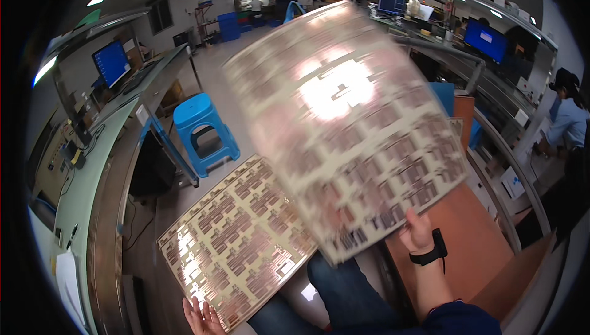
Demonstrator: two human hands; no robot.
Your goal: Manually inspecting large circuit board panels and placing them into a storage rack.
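Observation:
My right hand [419,235] grips the near right edge of a large copper-patterned circuit board panel [393,144], thumb on the visible face and the other fingers mostly hidden behind it. This sheet is raised, tilted and blurred, with bright glare on it. Below it, a second circuit board panel [246,230] of the same kind lies tilted over my lap [344,289], partly covered by the raised sheet at its right corner. At the near left edge of the lower panel is my left hand [201,319], its fingers stretched and slightly apart; its thumb does not show.
A brown board surface [455,249] lies to my right beside a metal rail [504,169]. Ahead stands a blue stool [204,132]. A long workbench [101,175] runs along the left. A person in light blue [568,120] is at the far right.

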